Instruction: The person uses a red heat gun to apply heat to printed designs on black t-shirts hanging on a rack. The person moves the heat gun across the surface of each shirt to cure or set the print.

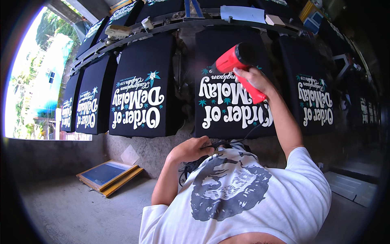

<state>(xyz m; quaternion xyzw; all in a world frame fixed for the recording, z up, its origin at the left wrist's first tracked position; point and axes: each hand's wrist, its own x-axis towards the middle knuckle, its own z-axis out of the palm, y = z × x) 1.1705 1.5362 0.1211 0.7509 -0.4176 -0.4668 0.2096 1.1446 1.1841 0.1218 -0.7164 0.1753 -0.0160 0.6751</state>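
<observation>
My right hand [255, 79] is wrapped round the handle of a red hair dryer [232, 61] with a black rear end. The dryer is over a black T-shirt [231, 40] laid flat on a board, its dark nozzle facing left above white lettering and small green leaves. From the base of the handle a black cord [255, 129] hangs down and curves towards my waist. There my left hand [192, 149] is closed round the cord, between the board's near edge and my body.
More printed black shirts, one on the left [140, 53] and one on the right [302, 61], lie on boards in a row. Behind them runs a metal rail [170, 25] bearing a pale block [274, 20]. Wood-framed screens [107, 173] rest on the floor at the left.
</observation>
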